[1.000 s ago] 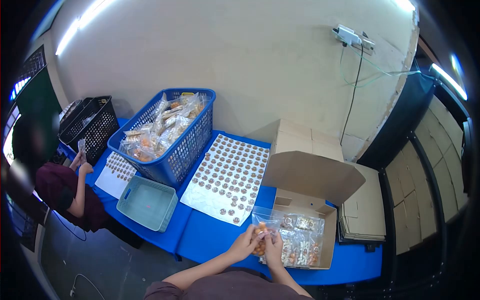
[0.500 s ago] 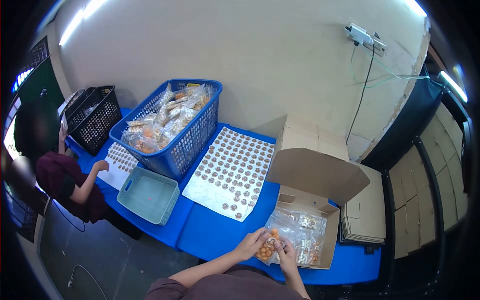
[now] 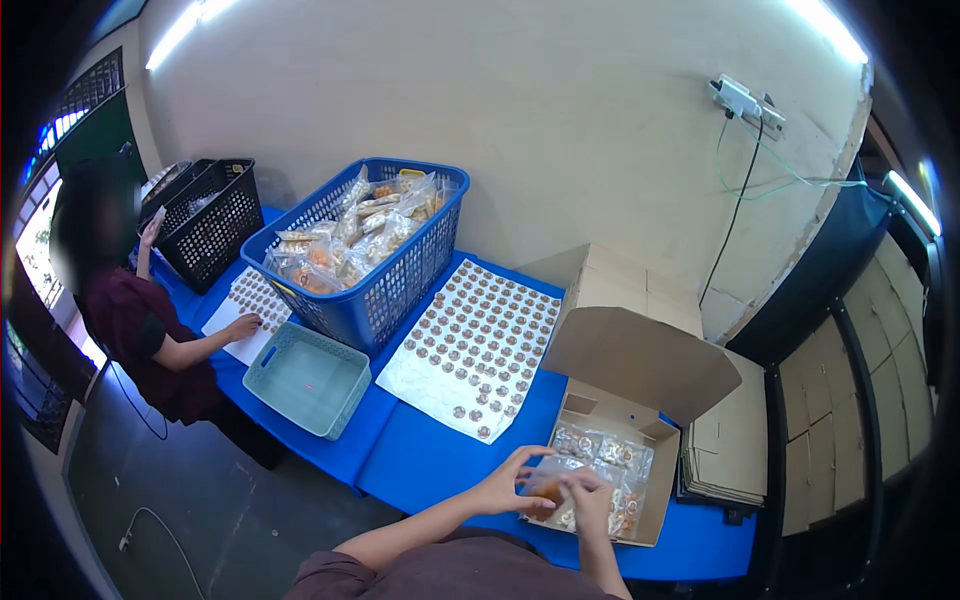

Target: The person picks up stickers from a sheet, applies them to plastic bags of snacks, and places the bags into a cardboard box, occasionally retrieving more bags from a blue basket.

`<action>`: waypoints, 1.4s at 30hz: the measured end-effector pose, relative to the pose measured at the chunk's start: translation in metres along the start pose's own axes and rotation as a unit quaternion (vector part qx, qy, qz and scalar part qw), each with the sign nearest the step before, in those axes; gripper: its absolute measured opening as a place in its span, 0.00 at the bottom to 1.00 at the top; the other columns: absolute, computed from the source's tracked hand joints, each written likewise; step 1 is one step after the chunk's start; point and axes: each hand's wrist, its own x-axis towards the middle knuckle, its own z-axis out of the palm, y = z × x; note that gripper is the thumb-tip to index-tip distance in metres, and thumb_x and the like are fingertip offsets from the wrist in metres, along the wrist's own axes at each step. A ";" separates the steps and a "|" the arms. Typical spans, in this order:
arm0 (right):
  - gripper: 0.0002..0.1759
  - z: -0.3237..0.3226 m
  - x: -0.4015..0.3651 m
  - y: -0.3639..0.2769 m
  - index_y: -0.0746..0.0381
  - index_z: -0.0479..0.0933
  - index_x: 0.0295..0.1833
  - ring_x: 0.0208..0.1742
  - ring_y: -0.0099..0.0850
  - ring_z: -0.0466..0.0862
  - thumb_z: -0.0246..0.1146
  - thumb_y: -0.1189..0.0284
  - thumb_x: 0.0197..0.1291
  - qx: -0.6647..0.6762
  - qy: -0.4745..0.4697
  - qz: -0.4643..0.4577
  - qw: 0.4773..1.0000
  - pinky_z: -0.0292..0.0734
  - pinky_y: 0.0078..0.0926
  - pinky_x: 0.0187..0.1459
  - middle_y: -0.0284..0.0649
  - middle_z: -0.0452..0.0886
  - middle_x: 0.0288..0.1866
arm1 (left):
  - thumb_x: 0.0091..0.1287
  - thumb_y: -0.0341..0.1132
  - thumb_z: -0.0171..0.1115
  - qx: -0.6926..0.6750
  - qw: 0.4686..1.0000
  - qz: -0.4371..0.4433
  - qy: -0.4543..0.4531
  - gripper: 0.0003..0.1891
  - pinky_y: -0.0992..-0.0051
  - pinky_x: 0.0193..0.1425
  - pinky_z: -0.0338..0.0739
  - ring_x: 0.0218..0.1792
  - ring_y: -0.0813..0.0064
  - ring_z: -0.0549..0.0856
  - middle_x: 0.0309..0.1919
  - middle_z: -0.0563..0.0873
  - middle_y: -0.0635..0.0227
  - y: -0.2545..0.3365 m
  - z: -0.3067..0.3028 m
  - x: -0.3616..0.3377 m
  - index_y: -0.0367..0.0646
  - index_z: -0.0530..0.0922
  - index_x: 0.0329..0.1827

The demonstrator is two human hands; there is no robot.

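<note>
A clear plastic bag of orange balls (image 3: 543,497) is held in front of me, over the front left part of an open cardboard box (image 3: 658,490). My left hand (image 3: 503,487) grips its left side, thumb low and fingers arched above with a gap between. My right hand (image 3: 592,500) is closed on the bag's right side, its fingertips bunched together. Blur hides the bag's label and exact edges. Inside the box lie several clear packets (image 3: 625,455) with pale and orange pieces and round stickers.
Left of the box is a sheet of round stickers (image 3: 470,345). A blue basket (image 3: 390,290) of filled bags and a green tray (image 3: 310,385) stand farther left. A co-worker (image 3: 135,320) reaches over another sticker sheet (image 3: 245,310). Flat cartons (image 3: 725,440) are stacked right.
The bag has tilted and its round sticker no longer shows clearly. My left fingers have spread and lifted; my right hand has shifted up and right. The co-worker's hand moved over the sticker sheet.
</note>
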 end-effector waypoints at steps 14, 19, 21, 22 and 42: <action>0.24 0.005 -0.014 0.037 0.67 0.77 0.58 0.45 0.24 0.75 0.50 0.59 0.72 0.028 -0.154 0.041 0.987 0.70 0.24 0.48 0.43 0.81 0.52 | 0.70 0.35 0.60 -0.088 0.993 -0.048 0.061 0.08 0.79 0.55 0.74 0.50 0.81 0.81 0.40 0.84 0.71 -0.021 -0.029 -0.004 0.39 0.78 0.43; 0.28 0.006 -0.011 0.026 0.71 0.69 0.65 0.44 0.23 0.74 0.45 0.58 0.74 0.081 -0.111 0.001 0.991 0.70 0.24 0.49 0.45 0.76 0.61 | 0.68 0.35 0.63 -0.121 0.989 -0.038 0.075 0.13 0.75 0.56 0.75 0.52 0.79 0.80 0.49 0.81 0.67 -0.005 -0.032 0.000 0.43 0.75 0.52; 0.28 0.003 -0.007 0.024 0.71 0.68 0.65 0.44 0.23 0.74 0.45 0.59 0.74 0.083 -0.068 -0.018 0.994 0.70 0.24 0.49 0.46 0.76 0.62 | 0.66 0.36 0.64 -0.120 0.984 0.026 0.129 0.16 0.73 0.59 0.74 0.54 0.77 0.79 0.53 0.79 0.65 0.002 -0.034 -0.001 0.44 0.74 0.54; 0.27 0.002 -0.005 0.020 0.70 0.69 0.65 0.45 0.23 0.73 0.45 0.59 0.74 0.106 -0.042 -0.023 0.993 0.70 0.24 0.50 0.44 0.76 0.61 | 0.65 0.37 0.66 -0.029 0.995 0.022 0.088 0.21 0.69 0.62 0.72 0.56 0.73 0.78 0.57 0.77 0.64 0.003 -0.039 -0.004 0.44 0.72 0.58; 0.11 -0.005 0.004 0.006 0.66 0.80 0.45 0.49 0.27 0.80 0.69 0.76 0.56 0.095 -0.031 0.016 0.995 0.73 0.25 0.53 0.40 0.82 0.45 | 0.68 0.38 0.62 -0.012 0.992 -0.105 0.067 0.18 0.76 0.56 0.74 0.48 0.77 0.83 0.45 0.87 0.64 0.005 0.010 -0.009 0.39 0.79 0.58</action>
